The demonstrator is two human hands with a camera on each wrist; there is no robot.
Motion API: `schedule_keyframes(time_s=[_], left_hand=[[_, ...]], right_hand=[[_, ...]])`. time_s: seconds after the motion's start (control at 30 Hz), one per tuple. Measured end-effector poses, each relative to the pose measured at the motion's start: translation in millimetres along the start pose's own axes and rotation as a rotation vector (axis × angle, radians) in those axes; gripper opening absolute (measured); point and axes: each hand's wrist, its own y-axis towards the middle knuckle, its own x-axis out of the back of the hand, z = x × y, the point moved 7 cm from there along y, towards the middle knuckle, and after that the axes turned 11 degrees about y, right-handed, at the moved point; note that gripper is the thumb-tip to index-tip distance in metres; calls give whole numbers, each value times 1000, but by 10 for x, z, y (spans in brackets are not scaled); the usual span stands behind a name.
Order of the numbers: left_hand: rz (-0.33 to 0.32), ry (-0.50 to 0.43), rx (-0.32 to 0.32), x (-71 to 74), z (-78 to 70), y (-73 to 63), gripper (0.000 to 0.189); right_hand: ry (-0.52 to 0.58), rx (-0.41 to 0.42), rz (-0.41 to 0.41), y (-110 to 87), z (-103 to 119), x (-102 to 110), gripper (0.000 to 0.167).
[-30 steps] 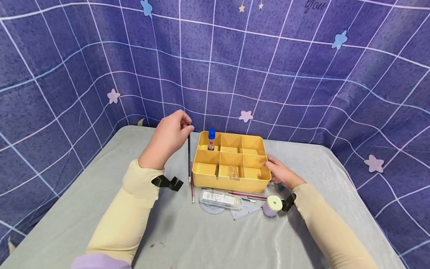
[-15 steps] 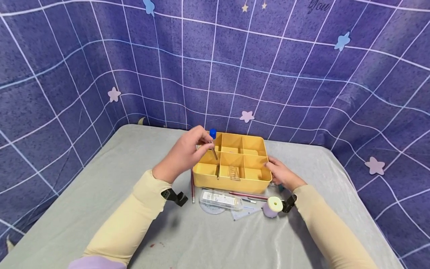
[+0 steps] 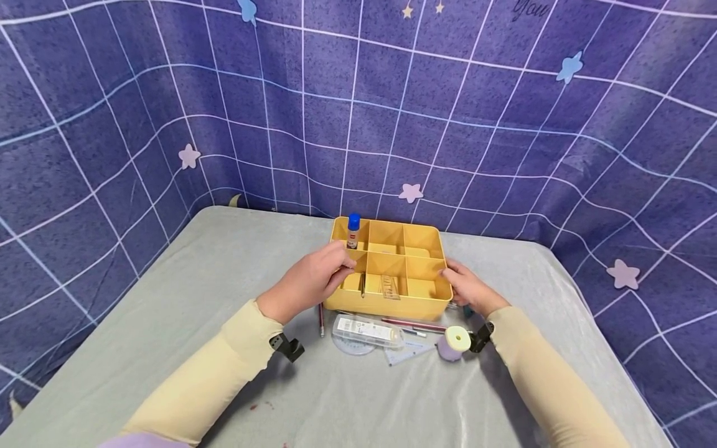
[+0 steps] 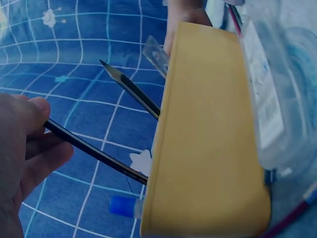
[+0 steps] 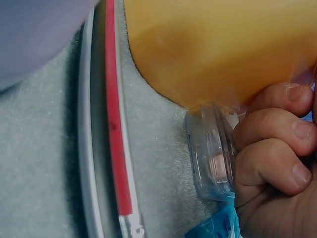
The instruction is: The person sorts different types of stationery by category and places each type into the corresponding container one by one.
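Note:
My left hand (image 3: 313, 277) pinches a dark pencil (image 4: 94, 151) between thumb and fingers, over the front-left compartment of the yellow divided box (image 3: 386, 307). In the left wrist view the pencil's far end passes behind the box's rim. Another dark pencil (image 4: 132, 94) stands in the box with its sharpened tip up. A blue-capped glue bottle (image 3: 353, 235) stands in the back-left compartment, and a clear ruler-like piece (image 3: 390, 287) leans in the front-middle one. My right hand (image 3: 469, 287) grips the box's right side, thumb at the rim and fingers curled outside.
Before the box lie a clear plastic case (image 3: 366, 329), a protractor (image 3: 351, 348), a clear set square (image 3: 404, 355) and several pencils (image 3: 420, 325). A purple cylinder with a pale top (image 3: 452, 344) stands near my right wrist. A red pencil (image 3: 322, 320) lies at the box's left.
My left hand has lifted the dark pencil from beside the box, carried it right and lowered it into the front-left compartment. The right hand stays at the box's right side.

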Motion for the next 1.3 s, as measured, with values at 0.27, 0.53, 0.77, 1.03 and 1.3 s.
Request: schedule_keyframes(time_s=[0.27, 0.53, 0.77, 1.03, 1.3], left_hand=[[28, 55, -36, -22, 13, -120, 13], [52, 74, -26, -61, 67, -229, 14], [80, 114, -36, -54, 43, -312, 12], [133, 70, -77, -87, 22, -411, 18], [172, 25, -80, -81, 49, -476, 24]], right_hand=[[-5, -5, -11, -3, 0, 1, 58], [-7, 11, 1, 16, 13, -22, 54], [6, 22, 6, 22, 14, -21, 51], [-30, -1, -10, 1, 3, 4, 57], [-4, 1, -5, -10, 20, -17, 53]])
